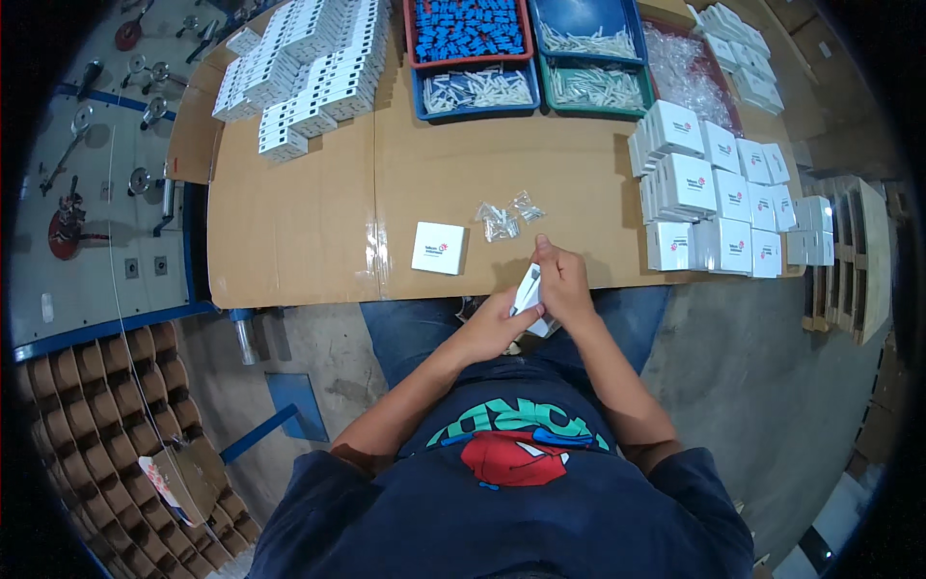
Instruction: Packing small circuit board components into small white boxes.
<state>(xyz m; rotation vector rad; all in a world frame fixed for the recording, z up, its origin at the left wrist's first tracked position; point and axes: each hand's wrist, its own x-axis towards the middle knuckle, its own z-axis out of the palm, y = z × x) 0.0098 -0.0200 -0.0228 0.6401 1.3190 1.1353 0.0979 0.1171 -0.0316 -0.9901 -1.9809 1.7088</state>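
Note:
Close to the table's near edge, a white square case (pixel 528 288) is held tilted, nearly edge-on, between my two hands. My left hand (pixel 495 326) grips its lower left side with the fingers closed. Wrapped round its right side is my right hand (pixel 563 280), thumb pointing up along the top; the palm hides part of the case. Flat on the cardboard to the left lies another white square case (pixel 437 248) with a small red mark. Just beyond my hands are small clear bags of little parts (pixel 500 223).
Along the far edge stand a red tray of blue parts (pixel 470 29), and blue (pixel 479 89) and green (pixel 596 87) trays of white plugs. White housings (pixel 304 68) are stacked far left, finished-looking white cases (pixel 704 193) at right. A red bin (pixel 690 72) holds clear bags.

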